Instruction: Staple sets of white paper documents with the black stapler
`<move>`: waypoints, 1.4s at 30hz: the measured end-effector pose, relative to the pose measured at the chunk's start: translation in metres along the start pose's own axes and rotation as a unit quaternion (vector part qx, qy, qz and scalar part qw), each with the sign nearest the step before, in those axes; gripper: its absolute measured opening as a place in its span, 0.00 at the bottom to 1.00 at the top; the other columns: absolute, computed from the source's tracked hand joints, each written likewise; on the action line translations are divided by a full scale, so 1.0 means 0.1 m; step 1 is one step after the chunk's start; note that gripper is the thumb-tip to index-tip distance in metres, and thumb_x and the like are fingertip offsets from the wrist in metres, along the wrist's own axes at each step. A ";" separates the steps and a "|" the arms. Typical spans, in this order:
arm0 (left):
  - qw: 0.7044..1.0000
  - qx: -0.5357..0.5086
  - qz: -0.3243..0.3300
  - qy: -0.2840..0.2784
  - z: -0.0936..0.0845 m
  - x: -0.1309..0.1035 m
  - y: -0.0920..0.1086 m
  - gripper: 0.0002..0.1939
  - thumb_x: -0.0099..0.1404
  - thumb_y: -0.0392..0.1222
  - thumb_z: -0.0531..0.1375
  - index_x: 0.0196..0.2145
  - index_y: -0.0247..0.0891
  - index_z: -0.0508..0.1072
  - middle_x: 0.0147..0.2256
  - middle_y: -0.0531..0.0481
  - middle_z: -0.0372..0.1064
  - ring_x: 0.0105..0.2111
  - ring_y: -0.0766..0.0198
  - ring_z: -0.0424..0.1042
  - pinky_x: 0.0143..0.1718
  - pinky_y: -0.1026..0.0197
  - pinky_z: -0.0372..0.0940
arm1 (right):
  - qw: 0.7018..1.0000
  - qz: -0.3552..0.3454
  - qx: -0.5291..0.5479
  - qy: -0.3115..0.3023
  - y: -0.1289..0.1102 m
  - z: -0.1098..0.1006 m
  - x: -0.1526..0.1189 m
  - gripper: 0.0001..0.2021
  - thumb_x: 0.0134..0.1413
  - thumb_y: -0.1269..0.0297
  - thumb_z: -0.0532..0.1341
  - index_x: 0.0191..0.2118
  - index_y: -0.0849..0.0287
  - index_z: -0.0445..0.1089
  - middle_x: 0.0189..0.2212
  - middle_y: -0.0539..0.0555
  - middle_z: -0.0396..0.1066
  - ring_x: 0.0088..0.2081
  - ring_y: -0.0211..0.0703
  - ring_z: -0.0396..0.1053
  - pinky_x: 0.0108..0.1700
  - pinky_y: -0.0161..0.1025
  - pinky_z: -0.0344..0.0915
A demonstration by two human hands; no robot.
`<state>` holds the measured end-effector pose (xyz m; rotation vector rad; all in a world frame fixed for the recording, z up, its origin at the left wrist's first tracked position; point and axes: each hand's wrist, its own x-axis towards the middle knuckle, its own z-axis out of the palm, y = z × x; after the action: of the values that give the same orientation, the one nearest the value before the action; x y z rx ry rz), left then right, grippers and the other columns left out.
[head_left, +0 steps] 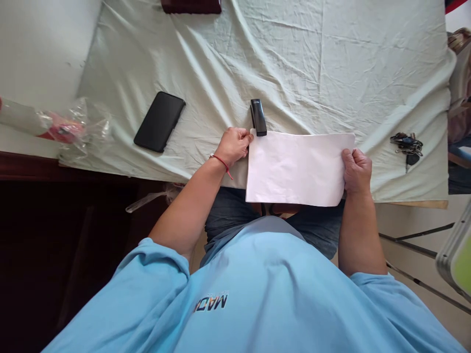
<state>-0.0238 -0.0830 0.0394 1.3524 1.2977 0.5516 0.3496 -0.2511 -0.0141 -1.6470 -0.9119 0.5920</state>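
White paper [297, 169], perhaps more than one sheet, lies partly on the cloth and juts past the table's front edge over my lap. My left hand [235, 145] pinches its upper left corner. At the right side, my right hand [356, 169] grips the paper's edge, thumb on top and the other fingers underneath, out of sight. A black stapler [259, 117] stands at the paper's upper left, its near end overlapping the top edge close to my left fingertips. Neither hand is on the stapler's body.
A pale green cloth [294, 68] with wrinkles covers the table. Left of my hands lies a black phone [160, 121]; farther left is a clear plastic bag [86, 127]. Keys [406, 146] rest at the right. A dark red object [191, 6] sits at the far edge.
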 end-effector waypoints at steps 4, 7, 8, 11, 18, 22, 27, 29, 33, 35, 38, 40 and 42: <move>1.000 0.011 -0.003 0.001 0.01 -0.03 0.05 0.28 0.82 0.30 0.64 0.22 0.41 0.67 0.15 0.59 0.59 0.15 0.72 0.56 0.21 0.61 0.44 | 1.000 -0.001 0.007 -0.001 -0.04 0.03 -0.01 0.38 0.51 0.17 0.80 0.27 0.46 0.67 0.25 0.49 0.58 0.29 0.44 0.54 0.27 0.43 0.55; 1.000 0.011 -0.013 0.014 0.03 -0.02 0.05 0.27 0.81 0.32 0.68 0.22 0.41 0.69 0.16 0.60 0.60 0.15 0.71 0.57 0.20 0.61 0.45 | 1.000 -0.003 0.008 0.000 -0.05 0.04 -0.02 0.38 0.50 0.17 0.80 0.26 0.46 0.67 0.24 0.49 0.58 0.29 0.44 0.54 0.26 0.43 0.55; 1.000 0.009 -0.013 0.019 0.03 -0.02 0.04 0.27 0.80 0.32 0.70 0.23 0.42 0.69 0.16 0.61 0.60 0.15 0.71 0.58 0.20 0.61 0.45 | 1.000 -0.003 0.008 0.002 -0.05 0.04 -0.02 0.39 0.50 0.17 0.80 0.26 0.46 0.67 0.24 0.48 0.57 0.29 0.44 0.54 0.26 0.43 0.55; 1.000 0.004 0.005 0.024 0.04 0.00 -0.01 0.25 0.76 0.31 0.72 0.23 0.42 0.70 0.17 0.61 0.60 0.16 0.72 0.57 0.20 0.61 0.48 | 1.000 0.001 0.005 0.006 -0.04 0.04 -0.02 0.38 0.49 0.16 0.80 0.26 0.45 0.68 0.25 0.48 0.59 0.29 0.44 0.55 0.27 0.44 0.56; 0.999 -0.009 0.037 -0.004 0.01 0.05 -0.15 0.27 0.75 0.46 0.74 0.21 0.43 0.68 0.17 0.58 0.58 0.18 0.70 0.57 0.23 0.60 0.47 | 1.000 0.018 0.006 0.022 -0.04 0.05 -0.05 0.34 0.51 0.19 0.80 0.30 0.43 0.73 0.26 0.49 0.65 0.32 0.49 0.65 0.31 0.48 0.69; 1.000 -0.003 0.022 -0.002 0.00 0.05 -0.12 0.27 0.75 0.45 0.73 0.22 0.43 0.68 0.18 0.57 0.59 0.18 0.69 0.58 0.23 0.59 0.48 | 1.000 0.012 0.010 0.023 -0.02 0.05 -0.03 0.36 0.48 0.16 0.80 0.28 0.43 0.70 0.24 0.49 0.63 0.30 0.48 0.63 0.27 0.46 0.67; 0.999 0.041 -0.018 0.008 0.02 0.11 -0.04 0.25 0.76 0.39 0.68 0.21 0.44 0.68 0.18 0.57 0.58 0.17 0.68 0.56 0.23 0.58 0.48 | 0.999 0.012 0.002 0.033 0.04 0.00 0.02 0.37 0.49 0.16 0.80 0.26 0.44 0.70 0.24 0.50 0.61 0.31 0.48 0.64 0.29 0.46 0.68; 0.996 0.087 0.000 0.024 0.03 0.16 -0.05 0.24 0.76 0.39 0.68 0.21 0.43 0.70 0.19 0.55 0.62 0.19 0.65 0.61 0.25 0.58 0.54 | 0.999 0.013 0.008 0.038 0.06 -0.02 0.03 0.37 0.48 0.16 0.80 0.26 0.44 0.72 0.25 0.50 0.61 0.31 0.48 0.64 0.29 0.45 0.67; 0.968 0.193 0.104 0.125 0.05 0.22 -0.21 0.09 0.75 0.39 0.68 0.33 0.41 0.82 0.33 0.45 0.83 0.38 0.53 0.81 0.49 0.52 0.76 | 0.999 0.012 0.019 0.040 0.06 -0.03 0.04 0.36 0.46 0.17 0.82 0.26 0.44 0.72 0.24 0.49 0.62 0.29 0.45 0.60 0.26 0.44 0.63; 0.948 0.204 0.162 0.183 0.05 0.21 -0.30 0.07 0.77 0.39 0.66 0.47 0.41 0.86 0.48 0.39 0.89 0.51 0.47 0.85 0.65 0.46 0.78 | 0.999 0.017 0.020 0.039 0.05 -0.03 0.04 0.35 0.46 0.18 0.82 0.27 0.44 0.73 0.24 0.49 0.63 0.29 0.45 0.61 0.26 0.44 0.64; 0.924 0.221 0.258 0.175 0.04 0.18 -0.39 0.20 0.82 0.49 0.66 0.67 0.44 0.84 0.71 0.35 0.83 0.74 0.40 0.79 0.85 0.38 0.66 | 0.999 0.020 0.025 0.039 0.05 -0.02 0.04 0.34 0.48 0.19 0.82 0.28 0.43 0.75 0.25 0.50 0.66 0.30 0.47 0.65 0.27 0.45 0.67; 0.914 0.247 0.297 0.125 0.03 0.19 -0.40 0.26 0.83 0.56 0.68 0.72 0.46 0.82 0.78 0.37 0.78 0.83 0.38 0.71 0.91 0.36 0.56 | 0.999 0.019 0.028 0.031 0.05 -0.03 0.04 0.34 0.48 0.19 0.82 0.28 0.43 0.75 0.25 0.50 0.67 0.31 0.48 0.67 0.27 0.44 0.68; 0.911 0.262 0.308 0.082 0.01 0.23 -0.39 0.27 0.83 0.57 0.69 0.72 0.46 0.84 0.80 0.39 0.78 0.85 0.39 0.70 0.91 0.36 0.56 | 0.999 0.018 0.030 0.022 0.07 -0.04 0.04 0.34 0.48 0.18 0.82 0.28 0.43 0.75 0.25 0.50 0.66 0.30 0.47 0.68 0.26 0.44 0.67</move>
<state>-0.0312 -0.0720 -0.0038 2.2395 1.1813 0.7890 0.3570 -0.2505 -0.0190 -1.6191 -0.8265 0.5985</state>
